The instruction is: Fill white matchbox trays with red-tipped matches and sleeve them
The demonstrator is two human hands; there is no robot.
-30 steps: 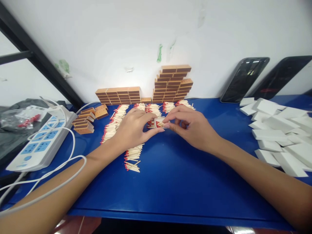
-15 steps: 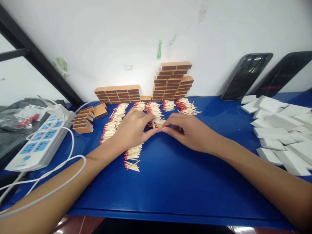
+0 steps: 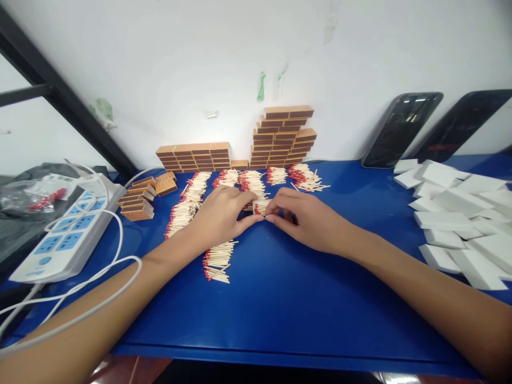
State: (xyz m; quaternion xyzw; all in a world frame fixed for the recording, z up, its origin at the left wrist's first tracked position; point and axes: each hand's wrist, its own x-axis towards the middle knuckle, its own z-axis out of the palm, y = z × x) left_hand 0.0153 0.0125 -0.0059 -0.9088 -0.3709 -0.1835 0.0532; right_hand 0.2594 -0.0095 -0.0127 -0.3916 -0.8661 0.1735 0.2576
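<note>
A small tray of matches is pinched between left hand and right hand near the bench's back edge, filling judged underway, squaring of sticks needed next.

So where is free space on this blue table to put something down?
Bare blue table lies between both forearms, and between the right hand and the white boxes. Matches, brown boxes and a power strip crowd the back and left.

White wall behind; blue table; black frame at left
</note>
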